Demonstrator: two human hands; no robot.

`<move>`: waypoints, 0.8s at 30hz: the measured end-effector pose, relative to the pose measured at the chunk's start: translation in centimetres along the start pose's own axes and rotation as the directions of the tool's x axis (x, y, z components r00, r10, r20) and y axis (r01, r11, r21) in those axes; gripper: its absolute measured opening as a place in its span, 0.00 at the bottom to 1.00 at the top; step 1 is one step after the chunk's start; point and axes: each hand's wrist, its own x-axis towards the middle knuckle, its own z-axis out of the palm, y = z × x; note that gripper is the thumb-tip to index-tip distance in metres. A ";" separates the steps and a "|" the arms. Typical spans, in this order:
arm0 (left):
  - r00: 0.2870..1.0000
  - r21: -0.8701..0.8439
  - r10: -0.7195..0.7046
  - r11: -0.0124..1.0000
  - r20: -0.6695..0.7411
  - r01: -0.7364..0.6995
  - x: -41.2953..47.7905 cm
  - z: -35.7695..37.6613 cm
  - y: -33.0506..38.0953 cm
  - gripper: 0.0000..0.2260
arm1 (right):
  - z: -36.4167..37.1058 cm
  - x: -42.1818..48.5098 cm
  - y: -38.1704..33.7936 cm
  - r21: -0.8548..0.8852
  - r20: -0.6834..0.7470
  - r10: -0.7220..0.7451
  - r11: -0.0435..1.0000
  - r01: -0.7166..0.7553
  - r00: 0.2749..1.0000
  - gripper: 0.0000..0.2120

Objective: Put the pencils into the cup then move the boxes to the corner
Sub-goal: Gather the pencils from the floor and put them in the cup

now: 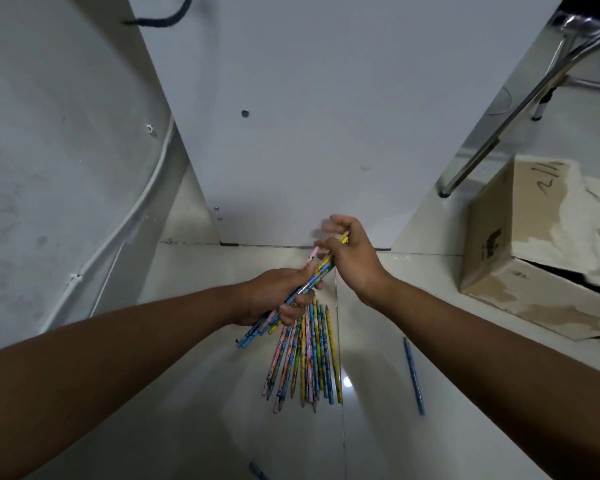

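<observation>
Head view showed left grip (278,299) clenched on pencils (291,303), right grip (347,251) pinching their tops; squaring the ends first seemed wise, cup unseen.

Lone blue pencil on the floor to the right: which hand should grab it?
Right. The left hand is clamped on a bundle of pencils; the right hand only pinches the bundle's top, and the lone blue pencil lies on its side.

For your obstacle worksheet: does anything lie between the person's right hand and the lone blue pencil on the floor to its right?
Nothing visible does. The right hand is up at the bundle of pencils in the left hand; only bare floor tile separates it from the lone blue pencil.
</observation>
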 end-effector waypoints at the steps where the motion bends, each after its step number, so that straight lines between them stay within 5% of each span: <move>1: 1.000 -0.002 -0.005 1.000 0.008 0.005 -0.1 0.0 0.2 0.24 | 0.2 0.2 -0.6 0.016 0.024 0.034 0.999 -0.034 0.999 0.14; 13: 0.987 -0.104 0.051 0.992 -0.151 -0.067 -10.9 10.0 12.8 0.16 | -0.2 -8.6 -20.2 -0.096 0.135 0.186 0.980 -0.174 0.973 0.34; 17: 0.960 -0.225 0.044 0.968 -0.277 -0.109 -17.4 15.4 19.0 0.13 | -0.9 -13.7 -27.9 0.246 0.089 0.302 0.917 -0.315 0.949 0.28; 20: 0.921 -0.411 0.062 0.882 -0.386 -0.231 -21.1 19.4 24.6 0.12 | -1.9 -18.3 -33.7 0.571 0.061 0.409 0.734 -0.367 0.911 0.28; 24: 0.843 -0.526 0.059 0.757 -0.535 -0.387 -25.2 25.0 31.9 0.16 | -2.0 -25.9 -41.0 0.795 0.061 0.605 0.451 -0.405 0.794 0.25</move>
